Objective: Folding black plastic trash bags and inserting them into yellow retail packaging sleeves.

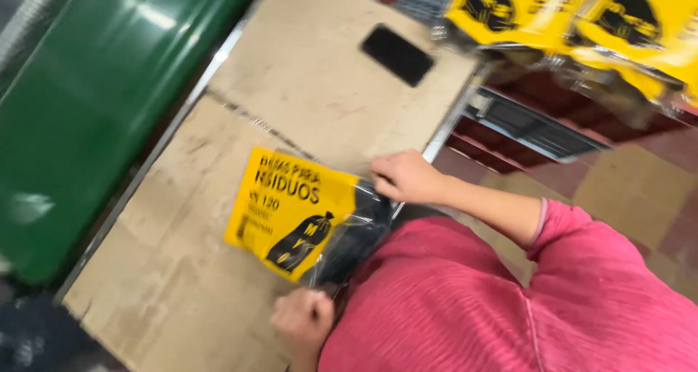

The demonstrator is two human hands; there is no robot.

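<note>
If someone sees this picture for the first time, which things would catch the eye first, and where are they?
The bright yellow and black bag package lies in the middle on the cardboard-covered table, with the right hand on its upper right edge and the left hand at its lower corner. A large green surface fills the left side. More yellow packages lie at the top right.

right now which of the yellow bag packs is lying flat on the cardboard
The yellow bag pack between the right hand and left hand. It lies on the cardboard; the other packs are at the top right, off it.
</note>
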